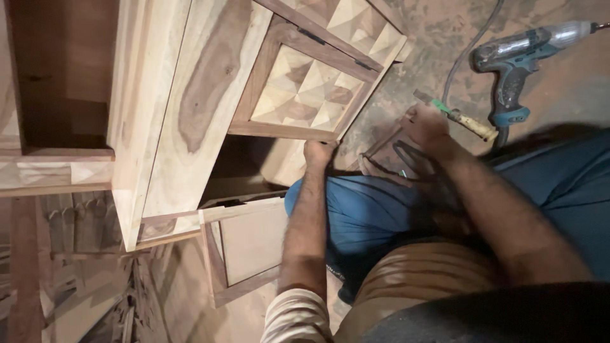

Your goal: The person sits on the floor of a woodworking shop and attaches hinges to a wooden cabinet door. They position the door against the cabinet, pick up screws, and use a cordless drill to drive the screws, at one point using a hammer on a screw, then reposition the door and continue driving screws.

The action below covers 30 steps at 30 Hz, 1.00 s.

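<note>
The person sits low, with blue trousers (375,216) near the bottom of the view. At about 12 o'clock from the lap, the left hand (318,154) is curled tight on the bottom corner of the pale wooden cabinet door with raised diamond blocks (305,89). The door hangs open and tilted.

At 1 o'clock, the right hand (424,125) is closed around a small tool with a yellow and green handle (467,121), which points out to 3 o'clock. Its tip is hidden.

It seems best to hold the door steady with the left hand and bring the tool in slowly, so it does not slip and scratch the wood.

Farther out, at 2 o'clock, a grey and teal power drill with a cord (521,57) lies on the dusty floor (438,32).
</note>
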Motion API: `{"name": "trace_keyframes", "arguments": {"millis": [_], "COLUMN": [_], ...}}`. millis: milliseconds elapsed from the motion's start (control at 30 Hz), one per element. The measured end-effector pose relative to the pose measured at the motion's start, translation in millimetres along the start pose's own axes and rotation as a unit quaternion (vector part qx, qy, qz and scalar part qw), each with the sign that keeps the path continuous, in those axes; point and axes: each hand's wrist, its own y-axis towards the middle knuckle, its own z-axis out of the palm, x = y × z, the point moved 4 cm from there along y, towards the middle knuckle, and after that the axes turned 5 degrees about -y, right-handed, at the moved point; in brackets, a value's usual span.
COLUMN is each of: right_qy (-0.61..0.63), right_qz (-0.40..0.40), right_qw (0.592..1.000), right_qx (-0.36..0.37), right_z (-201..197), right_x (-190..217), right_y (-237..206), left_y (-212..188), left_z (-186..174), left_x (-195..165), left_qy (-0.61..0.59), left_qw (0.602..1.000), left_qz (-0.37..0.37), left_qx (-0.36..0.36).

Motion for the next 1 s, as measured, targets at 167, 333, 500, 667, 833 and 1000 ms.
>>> {"name": "trace_keyframes", "arguments": {"millis": [167, 333, 500, 667, 833, 1000], "right_qy": [-0.009, -0.007, -0.032, -0.065, 0.023, 0.0], "right_qz": [0.008, 0.021, -0.078, -0.174, -0.141, -0.172], "right_qw": [1.0, 1.0, 0.996, 0.971, 0.986, 0.983], "right_qx": [-0.004, 0.004, -0.04, -0.154, -0.087, -0.071], "right_z": [-3, -4, -7, -10, -7, -4], "right_x": [4, 7, 8, 9, 5, 27], "right_y": [0, 5, -2, -10, -7, 0], "left_y": [-1, 2, 2, -1, -4, -3], "left_z": [-1, -4, 0, 3, 1, 0], "left_x": [-1, -4, -1, 2, -3, -6], "left_qy": [0.013, -0.014, 0.012, 0.024, -0.005, 0.008], "left_qw": [1.0, 1.0, 1.0, 0.999, 0.998, 1.0], "left_qz": [-0.002, 0.013, 0.014, 0.047, 0.054, 0.026], "left_qx": [-0.014, -0.005, 0.002, 0.007, 0.009, -0.007]}}
